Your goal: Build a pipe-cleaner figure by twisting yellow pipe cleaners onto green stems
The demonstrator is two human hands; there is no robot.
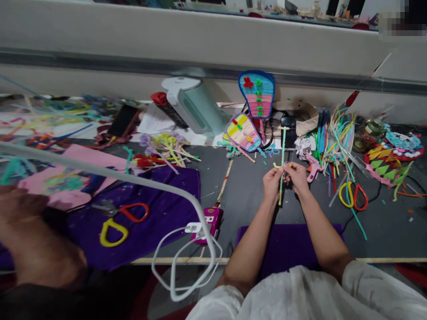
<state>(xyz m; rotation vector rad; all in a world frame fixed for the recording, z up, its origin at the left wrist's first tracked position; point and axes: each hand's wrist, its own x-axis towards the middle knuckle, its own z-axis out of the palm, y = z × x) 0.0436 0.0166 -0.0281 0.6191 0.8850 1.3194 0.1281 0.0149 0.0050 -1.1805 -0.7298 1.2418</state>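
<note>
A long, thin green twisted stem [283,149] stands out between my hands, with a short yellow piece [277,166] crossing it near my fingers. My left hand [272,180] is closed on the stem from the left. My right hand [296,177] pinches close beside it, its fingertips at the yellow piece where it meets the stem. The lower end of the stem hangs below my fingers. A dark phone [288,129] lies behind the top of the stem, and a pink glue gun [313,168] rests to the right of my right hand.
Red-and-yellow scissors [360,197] and bundled pipe cleaners [336,133] are at right. Two decorated fans [256,94] stand near a pale green kettle [200,106]. A magenta power strip [213,222] with a white cable [187,194] lies left. Another person's hand [20,206] is at far left.
</note>
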